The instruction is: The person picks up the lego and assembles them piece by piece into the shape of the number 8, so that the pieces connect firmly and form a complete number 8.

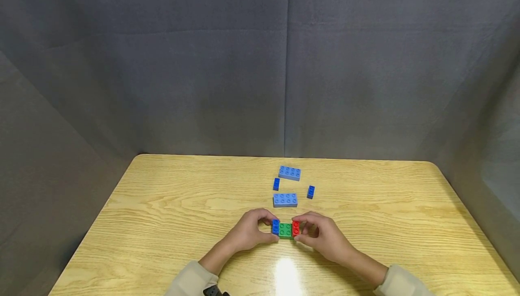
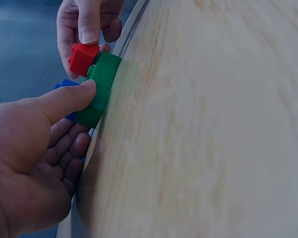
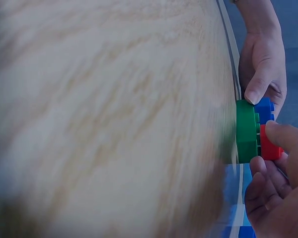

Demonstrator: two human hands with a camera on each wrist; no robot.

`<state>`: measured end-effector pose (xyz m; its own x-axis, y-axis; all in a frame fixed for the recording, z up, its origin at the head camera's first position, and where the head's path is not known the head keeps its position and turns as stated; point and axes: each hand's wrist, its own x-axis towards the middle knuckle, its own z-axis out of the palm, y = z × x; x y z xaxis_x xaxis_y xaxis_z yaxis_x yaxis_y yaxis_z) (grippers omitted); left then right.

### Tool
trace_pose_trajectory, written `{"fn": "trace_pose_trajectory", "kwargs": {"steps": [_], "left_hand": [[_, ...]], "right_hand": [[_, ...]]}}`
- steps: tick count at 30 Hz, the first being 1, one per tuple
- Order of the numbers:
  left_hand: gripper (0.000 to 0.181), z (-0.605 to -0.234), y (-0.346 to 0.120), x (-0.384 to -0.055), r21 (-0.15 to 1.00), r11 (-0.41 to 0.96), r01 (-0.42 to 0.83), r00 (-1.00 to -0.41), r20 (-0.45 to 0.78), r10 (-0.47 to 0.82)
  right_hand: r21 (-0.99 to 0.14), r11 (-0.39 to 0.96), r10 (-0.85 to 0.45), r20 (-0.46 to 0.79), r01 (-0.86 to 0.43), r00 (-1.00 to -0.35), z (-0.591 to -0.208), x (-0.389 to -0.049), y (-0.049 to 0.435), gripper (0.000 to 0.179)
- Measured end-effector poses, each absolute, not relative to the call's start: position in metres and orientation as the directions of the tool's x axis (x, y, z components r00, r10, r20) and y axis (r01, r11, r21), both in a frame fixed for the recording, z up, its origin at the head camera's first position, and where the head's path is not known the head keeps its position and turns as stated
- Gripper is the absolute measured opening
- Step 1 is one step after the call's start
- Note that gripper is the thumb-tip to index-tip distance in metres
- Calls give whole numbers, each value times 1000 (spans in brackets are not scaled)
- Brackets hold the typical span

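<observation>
Loose bricks, a wood-grain table (image 1: 170, 196) and a wall of grey curtain (image 1: 195, 84)
We've got two light-blue eight-stud bricks out there, the farther one (image 1: 290, 173) sitting a bit skewed and the nearer one (image 1: 285, 201) pretty straight, with a small dark-blue brick (image 1: 276, 184) between them toward the left and another little dark-blue one (image 1: 310, 191) off to the right, plus we can see a vertical seam (image 1: 286, 70) running down the back fabric and a bright glare patch (image 1: 288, 275) on the tabletop's near side.

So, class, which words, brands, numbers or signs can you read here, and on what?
None can be read.
Green building brick, red two-stud brick, held blue two-stud brick, lighter blue eight-stud bricks: any marking too small to read.
Black wrist device: no legible text.
</observation>
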<state>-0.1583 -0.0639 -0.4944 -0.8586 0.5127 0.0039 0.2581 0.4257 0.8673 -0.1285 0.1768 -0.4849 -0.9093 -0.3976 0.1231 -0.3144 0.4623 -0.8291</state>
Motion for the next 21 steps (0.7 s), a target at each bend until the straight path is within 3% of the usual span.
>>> {"fn": "trace_pose_trajectory", "kwargs": {"steps": [21], "left_hand": [[32, -495, -64, -158, 863, 428, 267, -858, 11, 513]], "right_hand": [[-776, 506, -389, 184, -376, -903, -485, -129, 177, 34]]}}
